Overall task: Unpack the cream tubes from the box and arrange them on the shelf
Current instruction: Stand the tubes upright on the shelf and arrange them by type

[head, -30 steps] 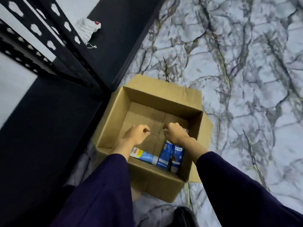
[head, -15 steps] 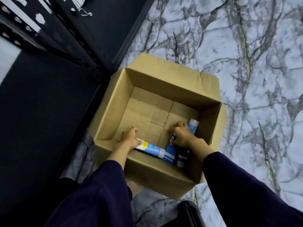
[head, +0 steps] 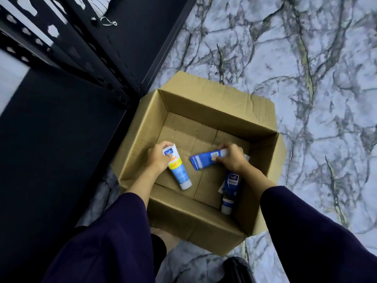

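Head view, reading left to right: the black shelf (head: pixel 61 139) stands at the left, its corner post touching the cardboard box (head: pixel 220 111) on the marble floor (head: pixel 306 78). Inside the box, the left hand (head: pixel 158 158) curls around the upper end of a light blue tube (head: pixel 179 170), cap pointing toward the near wall. The right hand (head: pixel 232 158) pinches a dark blue tube (head: pixel 204 160) near its cap end, the crimped end pointing left. A third tube (head: pixel 230 186), dark blue, leans in the near right corner under the right forearm; no hand holds it.

Judged step: lifting two tubes out. To do it well, firm up both grips on the tube bodies, then raise straight up until both tubes clear the box rim before swinging left toward the shelf.

Edges and room: the left box wall and the shelf post lie close together, so the left wrist has little side clearance. Open floor lies to the right and beyond the box. The right sleeve (head: pixel 306 231) hangs near the leaning tube and could knock it.
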### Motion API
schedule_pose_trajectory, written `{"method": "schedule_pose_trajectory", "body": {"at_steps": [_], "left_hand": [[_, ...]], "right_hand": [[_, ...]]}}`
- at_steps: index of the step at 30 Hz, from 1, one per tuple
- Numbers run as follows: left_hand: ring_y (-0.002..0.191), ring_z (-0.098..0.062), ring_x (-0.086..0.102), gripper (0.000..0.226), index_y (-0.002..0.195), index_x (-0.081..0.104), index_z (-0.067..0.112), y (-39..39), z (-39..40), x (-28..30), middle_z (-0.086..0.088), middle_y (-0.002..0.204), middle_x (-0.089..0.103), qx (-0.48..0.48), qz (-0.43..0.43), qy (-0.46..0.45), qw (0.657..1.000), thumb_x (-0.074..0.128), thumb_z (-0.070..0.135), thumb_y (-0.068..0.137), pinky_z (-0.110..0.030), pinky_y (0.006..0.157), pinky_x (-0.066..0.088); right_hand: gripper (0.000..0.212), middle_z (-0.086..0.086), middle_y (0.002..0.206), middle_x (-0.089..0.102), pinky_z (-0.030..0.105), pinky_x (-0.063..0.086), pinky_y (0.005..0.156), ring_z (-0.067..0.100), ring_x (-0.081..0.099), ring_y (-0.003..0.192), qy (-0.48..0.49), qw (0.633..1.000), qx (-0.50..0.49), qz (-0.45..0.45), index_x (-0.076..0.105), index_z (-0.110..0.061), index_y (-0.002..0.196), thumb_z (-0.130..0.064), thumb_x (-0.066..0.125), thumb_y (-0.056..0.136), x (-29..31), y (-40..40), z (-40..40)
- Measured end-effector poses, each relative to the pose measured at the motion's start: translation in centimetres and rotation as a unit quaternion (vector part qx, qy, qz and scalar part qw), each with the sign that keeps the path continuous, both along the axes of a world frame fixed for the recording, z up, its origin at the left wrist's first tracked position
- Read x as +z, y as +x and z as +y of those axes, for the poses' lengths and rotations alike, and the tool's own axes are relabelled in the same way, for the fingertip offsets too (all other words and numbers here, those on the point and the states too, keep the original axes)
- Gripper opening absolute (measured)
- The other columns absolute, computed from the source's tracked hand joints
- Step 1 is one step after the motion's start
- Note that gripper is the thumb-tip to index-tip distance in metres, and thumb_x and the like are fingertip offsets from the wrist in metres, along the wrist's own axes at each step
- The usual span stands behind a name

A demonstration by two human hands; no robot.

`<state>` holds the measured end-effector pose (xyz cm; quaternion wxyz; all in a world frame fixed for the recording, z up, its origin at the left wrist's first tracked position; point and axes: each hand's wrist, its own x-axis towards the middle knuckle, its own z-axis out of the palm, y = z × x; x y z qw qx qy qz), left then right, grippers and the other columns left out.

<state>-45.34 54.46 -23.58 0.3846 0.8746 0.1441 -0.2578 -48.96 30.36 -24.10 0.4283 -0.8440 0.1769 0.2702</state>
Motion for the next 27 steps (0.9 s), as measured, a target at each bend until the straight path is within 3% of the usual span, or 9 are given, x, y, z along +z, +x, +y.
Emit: {"method": "schedule_pose_trajectory", "body": {"at_steps": [3,7,11,15,22,27], "left_hand": [[0.109,-0.023,0.056,0.040,0.121,0.061,0.012,-0.8,-0.7,-0.4,-0.007,0.120,0.060,-0.007,0.015,0.031,0.999,0.062,-0.002,0.084,-0.013,0.080,0.035],[0.116,-0.026,0.048,0.048,0.128,0.055,0.019,-2.7,-3.1,-0.8,-0.010,0.132,0.042,0.064,-0.002,0.059,0.996,0.066,0.004,0.083,-0.022,0.090,0.036],[0.116,-0.030,0.042,0.069,0.140,0.042,0.024,-4.1,-5.2,-1.2,-0.012,0.141,0.026,0.134,-0.002,0.118,0.984,0.074,0.015,0.079,-0.033,0.097,0.037],[0.105,-0.029,0.051,0.088,0.148,0.025,0.031,-4.8,-5.5,-2.3,-0.014,0.136,0.024,0.169,0.079,0.071,0.980,0.075,0.012,0.078,-0.035,0.091,0.046],[0.090,-0.021,0.049,0.090,0.146,0.024,0.043,-4.4,-3.5,-1.8,-0.009,0.126,0.033,0.056,0.121,0.051,0.990,0.072,0.008,0.078,-0.030,0.086,0.046],[0.087,-0.017,0.051,0.090,0.144,0.028,0.046,-4.1,-2.5,1.5,-0.005,0.123,0.034,0.039,0.069,0.001,0.997,0.070,0.004,0.076,-0.027,0.083,0.046]], "right_hand": [[0.043,0.009,0.118,0.052,0.024,0.041,0.076,0.018,0.052,0.101,-0.049,0.998,-0.029,-0.002,0.051,-0.011,0.118,-0.028,0.072,0.084,-0.2,0.4,1.2],[0.058,0.013,0.134,0.047,0.041,0.042,0.099,0.031,0.043,0.123,-0.160,0.980,0.116,0.002,0.038,-0.016,0.136,-0.036,0.065,0.088,-1.2,-0.9,2.5],[0.072,0.010,0.144,0.037,0.042,0.031,0.107,0.031,0.034,0.131,-0.169,0.962,0.204,-0.062,0.027,-0.028,0.146,-0.034,0.066,0.086,-1.9,-1.8,3.3],[0.071,0.012,0.140,0.035,0.040,0.037,0.100,0.032,0.038,0.125,-0.218,0.932,0.283,-0.062,0.016,-0.034,0.150,-0.029,0.057,0.092,-3.1,-3.1,3.4],[0.068,0.012,0.131,0.036,0.042,0.049,0.085,0.033,0.050,0.113,-0.164,0.963,0.211,-0.012,0.014,-0.036,0.150,-0.028,0.052,0.095,-2.5,-3.9,4.3],[0.067,0.011,0.123,0.042,0.038,0.046,0.083,0.036,0.058,0.100,-0.126,0.981,0.141,-0.048,0.017,-0.031,0.151,-0.030,0.052,0.094,0.4,-3.0,5.2]]}}
